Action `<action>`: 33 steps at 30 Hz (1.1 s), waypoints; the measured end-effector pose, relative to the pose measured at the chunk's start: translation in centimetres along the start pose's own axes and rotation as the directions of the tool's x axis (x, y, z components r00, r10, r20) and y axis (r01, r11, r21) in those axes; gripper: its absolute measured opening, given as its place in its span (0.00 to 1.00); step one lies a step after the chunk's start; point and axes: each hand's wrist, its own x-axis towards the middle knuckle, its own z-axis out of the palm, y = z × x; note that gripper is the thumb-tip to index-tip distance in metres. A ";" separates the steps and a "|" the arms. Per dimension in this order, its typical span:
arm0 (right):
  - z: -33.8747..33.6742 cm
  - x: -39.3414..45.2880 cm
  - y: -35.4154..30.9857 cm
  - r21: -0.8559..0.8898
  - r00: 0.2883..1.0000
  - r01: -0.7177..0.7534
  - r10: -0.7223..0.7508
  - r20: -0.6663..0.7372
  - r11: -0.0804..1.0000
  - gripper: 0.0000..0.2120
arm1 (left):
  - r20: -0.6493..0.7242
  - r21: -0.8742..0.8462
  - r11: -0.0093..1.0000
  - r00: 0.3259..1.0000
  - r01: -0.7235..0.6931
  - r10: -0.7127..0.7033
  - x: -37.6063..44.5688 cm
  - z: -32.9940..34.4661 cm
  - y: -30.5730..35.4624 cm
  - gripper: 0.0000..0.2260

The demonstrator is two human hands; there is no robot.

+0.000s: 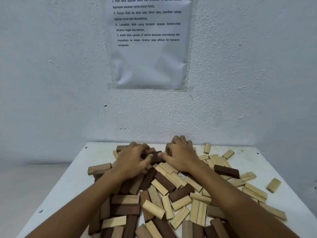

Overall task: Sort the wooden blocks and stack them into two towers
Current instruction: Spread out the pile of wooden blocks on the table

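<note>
A white table [281,170] is seen pushed against a pale textured wall [51,66], and across it a loose heap of wooden blocks [171,194] is spread, dark and light pieces mixed together and lying flat at all angles. At the left edge of the heap a tan block [99,168] is propped on others. The left hand [132,160] is laid over the far part of the heap, its fingers curled down and its thumb pressed against a dark block [155,157] (whether that block is truly gripped cannot be told). Just beside it, the right hand [180,154] is set with fingers bent over blocks at the back of the pile, its thumb touching the same dark block from the other side; what is held beneath the fingers is hidden. Further right, a dark brown block [226,171] is rested on top of light ones, and a single light block [273,185] lies apart near the table's right edge. On the wall above, a printed sheet [149,48] in a plastic sleeve is fixed.
</note>
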 end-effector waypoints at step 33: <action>-0.3 -11.0 2.1 0.072 0.905 -0.408 0.393 0.161 0.910 0.31 | 0.181 -0.096 0.965 0.957 0.246 -0.226 -7.5 -1.5 1.6 0.32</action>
